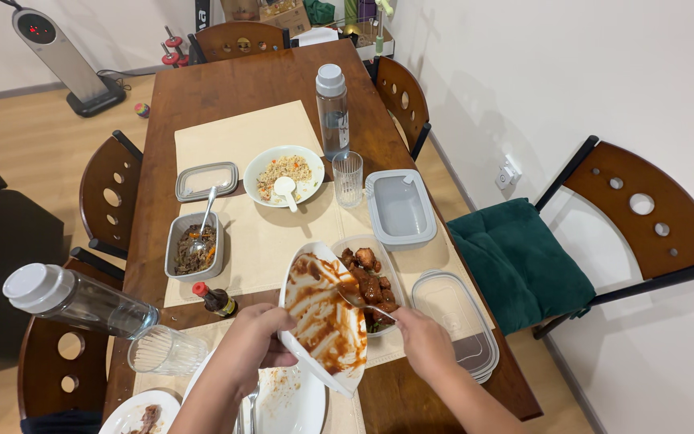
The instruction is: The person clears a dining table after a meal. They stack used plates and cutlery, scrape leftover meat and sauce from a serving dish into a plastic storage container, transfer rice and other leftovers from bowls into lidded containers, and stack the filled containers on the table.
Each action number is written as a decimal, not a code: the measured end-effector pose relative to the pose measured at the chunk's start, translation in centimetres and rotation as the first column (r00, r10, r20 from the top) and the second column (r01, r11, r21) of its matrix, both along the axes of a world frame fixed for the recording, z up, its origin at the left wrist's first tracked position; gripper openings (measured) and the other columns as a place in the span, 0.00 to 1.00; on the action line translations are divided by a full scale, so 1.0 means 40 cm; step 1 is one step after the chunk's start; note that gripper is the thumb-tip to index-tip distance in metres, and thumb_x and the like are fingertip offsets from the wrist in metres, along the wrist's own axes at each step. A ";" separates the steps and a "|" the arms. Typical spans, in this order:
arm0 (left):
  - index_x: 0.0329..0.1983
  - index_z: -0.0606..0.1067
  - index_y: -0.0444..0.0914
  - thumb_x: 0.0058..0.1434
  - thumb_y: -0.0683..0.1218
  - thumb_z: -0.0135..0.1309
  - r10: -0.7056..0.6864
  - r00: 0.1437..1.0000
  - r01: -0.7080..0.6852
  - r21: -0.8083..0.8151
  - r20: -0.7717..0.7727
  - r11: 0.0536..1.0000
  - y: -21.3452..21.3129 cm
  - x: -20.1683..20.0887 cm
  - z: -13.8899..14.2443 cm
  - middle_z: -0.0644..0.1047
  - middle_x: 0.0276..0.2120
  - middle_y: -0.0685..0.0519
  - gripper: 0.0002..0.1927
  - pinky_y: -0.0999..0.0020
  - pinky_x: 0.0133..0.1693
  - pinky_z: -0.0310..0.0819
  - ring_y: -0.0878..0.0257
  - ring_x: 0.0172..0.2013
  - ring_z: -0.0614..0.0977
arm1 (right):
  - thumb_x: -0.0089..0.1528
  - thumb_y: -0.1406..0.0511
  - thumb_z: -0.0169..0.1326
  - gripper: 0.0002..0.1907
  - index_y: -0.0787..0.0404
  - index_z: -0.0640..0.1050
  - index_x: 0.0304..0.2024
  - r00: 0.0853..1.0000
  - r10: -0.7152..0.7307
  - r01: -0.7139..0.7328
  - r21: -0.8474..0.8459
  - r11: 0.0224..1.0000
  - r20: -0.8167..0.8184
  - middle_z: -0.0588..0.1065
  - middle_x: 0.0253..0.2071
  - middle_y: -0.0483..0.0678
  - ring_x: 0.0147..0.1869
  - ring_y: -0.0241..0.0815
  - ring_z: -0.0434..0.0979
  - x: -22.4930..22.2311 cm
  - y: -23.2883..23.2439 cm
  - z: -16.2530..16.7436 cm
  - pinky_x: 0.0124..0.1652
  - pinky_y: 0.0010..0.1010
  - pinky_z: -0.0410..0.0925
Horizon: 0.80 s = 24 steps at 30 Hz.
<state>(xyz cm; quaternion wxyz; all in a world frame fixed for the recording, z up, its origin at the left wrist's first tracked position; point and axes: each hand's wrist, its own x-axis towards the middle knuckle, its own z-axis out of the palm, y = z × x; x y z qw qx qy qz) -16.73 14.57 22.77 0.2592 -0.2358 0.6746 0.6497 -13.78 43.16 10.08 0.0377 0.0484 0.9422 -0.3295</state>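
My left hand [252,344] grips a white sauce-smeared plate [323,313], tilted on edge over a clear container [373,283] filled with brown saucy meat pieces. In my right hand [425,341] is a metal spoon [361,301], its bowl against the plate's lower edge beside the container. Under the tilted plate lies another white plate [291,402] with red sauce traces and a fork.
On the wooden table [226,88] stand a bowl of fried rice [284,174] with a white spoon, a container of dark noodles [194,245], a small sauce bottle [215,300], two water bottles [332,110], two glasses [348,178], several lids [401,207]. A green-cushioned chair [520,261] is at right.
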 end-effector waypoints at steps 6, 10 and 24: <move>0.40 0.78 0.27 0.53 0.47 0.51 0.076 0.997 -0.073 0.082 -0.032 0.994 -0.057 0.042 -0.044 0.82 0.29 0.41 0.18 0.66 0.30 0.82 0.56 0.27 0.84 | 0.67 0.61 0.47 0.12 0.52 0.78 0.50 0.988 -0.112 0.118 -0.050 0.992 0.108 0.81 0.40 0.49 0.44 0.50 0.82 -0.007 0.029 0.016 0.45 0.40 0.72; 0.44 0.77 0.27 0.55 0.47 0.49 0.164 0.986 -0.163 0.221 0.010 0.962 -0.097 0.084 -0.084 0.84 0.34 0.40 0.19 0.62 0.33 0.84 0.55 0.31 0.86 | 0.67 0.61 0.46 0.13 0.56 0.77 0.51 0.987 -0.121 0.135 -0.137 0.981 0.106 0.81 0.35 0.50 0.41 0.47 0.82 -0.003 0.016 0.028 0.44 0.38 0.72; 0.44 0.75 0.26 0.54 0.46 0.48 0.311 0.949 -0.299 0.447 0.050 0.843 -0.088 0.102 -0.264 0.84 0.36 0.37 0.20 0.56 0.35 0.86 0.50 0.33 0.87 | 0.65 0.65 0.50 0.13 0.60 0.80 0.49 0.992 -0.091 0.110 -0.253 0.961 0.083 0.80 0.30 0.51 0.35 0.45 0.81 -0.030 0.001 0.077 0.39 0.35 0.73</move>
